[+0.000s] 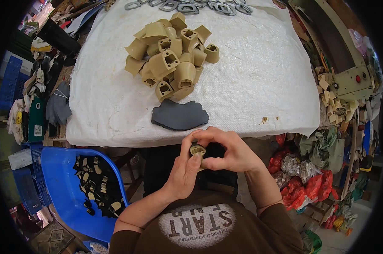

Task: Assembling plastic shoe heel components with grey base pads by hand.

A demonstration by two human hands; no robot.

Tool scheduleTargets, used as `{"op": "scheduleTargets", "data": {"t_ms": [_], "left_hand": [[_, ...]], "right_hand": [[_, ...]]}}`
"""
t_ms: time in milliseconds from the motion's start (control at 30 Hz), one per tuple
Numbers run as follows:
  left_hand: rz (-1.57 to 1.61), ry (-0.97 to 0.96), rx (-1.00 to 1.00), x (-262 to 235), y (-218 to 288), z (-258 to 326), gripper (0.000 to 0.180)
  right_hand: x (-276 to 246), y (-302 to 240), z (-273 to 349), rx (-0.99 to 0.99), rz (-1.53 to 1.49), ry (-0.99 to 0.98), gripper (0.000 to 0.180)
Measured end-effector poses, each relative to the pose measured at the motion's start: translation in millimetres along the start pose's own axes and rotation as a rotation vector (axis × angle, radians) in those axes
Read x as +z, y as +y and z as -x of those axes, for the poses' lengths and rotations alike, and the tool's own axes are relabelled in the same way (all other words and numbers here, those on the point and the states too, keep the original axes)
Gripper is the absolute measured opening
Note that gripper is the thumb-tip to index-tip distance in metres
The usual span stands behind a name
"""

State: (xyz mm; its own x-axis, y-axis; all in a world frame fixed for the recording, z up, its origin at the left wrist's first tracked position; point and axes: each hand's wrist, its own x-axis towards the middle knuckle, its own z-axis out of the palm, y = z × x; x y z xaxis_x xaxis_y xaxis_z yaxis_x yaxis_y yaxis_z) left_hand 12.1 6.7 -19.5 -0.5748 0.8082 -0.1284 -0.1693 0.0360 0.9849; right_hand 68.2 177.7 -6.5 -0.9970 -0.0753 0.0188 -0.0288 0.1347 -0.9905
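Note:
Both hands hold one tan plastic heel block just below the table's front edge. My left hand wraps it from the left and below, thumb on its hollow top. My right hand pinches it from the right and above. A heap of several similar tan heel blocks lies on the white woven sheet covering the table. A stack of dark grey flat rubber pieces rests near the front edge, just beyond my hands.
A blue plastic chair at lower left carries black and tan scraps. Grey metal rings line the table's far edge. Clutter and gloves fill the left side; a machine and bags of scraps stand at right.

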Motion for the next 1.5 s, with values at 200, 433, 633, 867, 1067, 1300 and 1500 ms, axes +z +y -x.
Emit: {"op": "scheduleTargets", "data": {"t_ms": [200,433,633,867,1067,1300,1500], "left_hand": [[0.29,-0.026,-0.102,-7,6,-6,0.062],[0.846,0.037,-0.456,-1,8,-4,0.048],[0.815,0.057,-0.431,7,18,-2,0.039],[0.379,-0.224,-0.134,-24,2,-7,0.058],[0.403,-0.114,0.02,-17,-8,-8,0.076],[0.745,-0.033,-0.118,-7,-3,-5,0.039],[0.525,0.128,-0.009,5,-11,0,0.033]], "right_hand": [[19,7,2,0.076,-0.159,0.268,0.05],[23,8,8,-0.236,0.119,0.173,0.026],[33,3,14,-0.262,0.378,0.33,0.02],[14,12,10,-0.113,-0.233,0.155,0.047],[17,8,10,-0.146,-0.182,0.155,0.049],[32,8,7,-0.2,-0.121,0.204,0.045],[53,19,5,-0.209,-0.398,0.295,0.03]]}}
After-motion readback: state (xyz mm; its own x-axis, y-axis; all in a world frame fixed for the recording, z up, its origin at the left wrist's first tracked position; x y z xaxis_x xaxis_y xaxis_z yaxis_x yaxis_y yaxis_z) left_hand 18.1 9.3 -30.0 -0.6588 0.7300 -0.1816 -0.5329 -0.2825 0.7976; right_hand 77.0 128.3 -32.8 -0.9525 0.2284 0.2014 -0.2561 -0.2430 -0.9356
